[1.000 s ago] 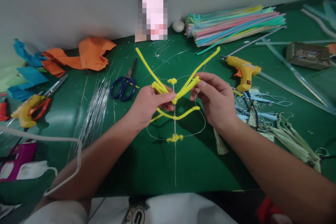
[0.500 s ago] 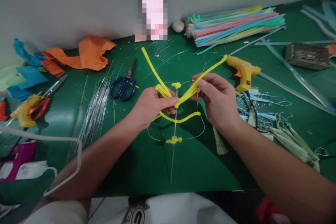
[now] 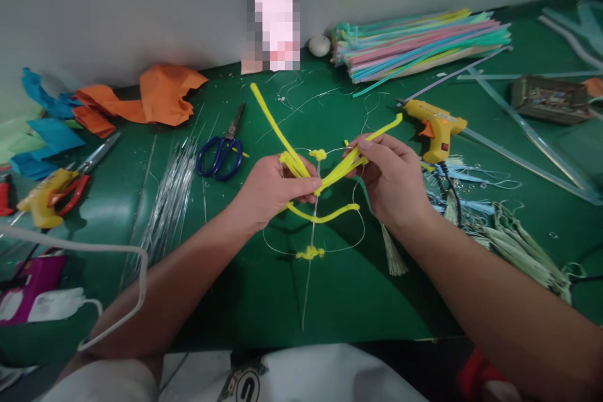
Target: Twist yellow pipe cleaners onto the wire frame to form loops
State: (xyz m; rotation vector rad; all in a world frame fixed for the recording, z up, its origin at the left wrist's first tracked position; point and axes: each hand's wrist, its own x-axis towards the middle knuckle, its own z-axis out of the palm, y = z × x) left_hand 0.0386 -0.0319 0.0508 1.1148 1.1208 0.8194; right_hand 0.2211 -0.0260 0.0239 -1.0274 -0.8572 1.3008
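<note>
My left hand [image 3: 277, 191] pinches yellow pipe cleaners [image 3: 336, 174] at the point where they meet on a thin wire stem. My right hand [image 3: 391, 176] is closed on the same pipe cleaners farther out, thumb and fingers pressed around a strand whose tip points up and right. Another strand slants up and left from my left hand. Below the grip, a curved yellow pipe cleaner [image 3: 325, 220] crosses the stem. A thin wire loop surrounds it, with small twisted yellow knots [image 3: 311, 253] at its bottom and top. The stem's bare end hangs lower.
Blue-handled scissors [image 3: 220, 154] and a bundle of clear wires [image 3: 164, 201] lie to the left. A yellow glue gun [image 3: 438, 125] rests near my right hand, beside tassels [image 3: 522, 248]. Behind are many coloured pipe cleaners [image 3: 424, 44] and a blurred-out upright rectangle [image 3: 276, 19]. Orange paper [image 3: 169, 94] lies back left.
The strand in my right hand has bent, its tip now lower and slightly left, farther from the glue gun. My left hand keeps its pinch almost unmoved.
</note>
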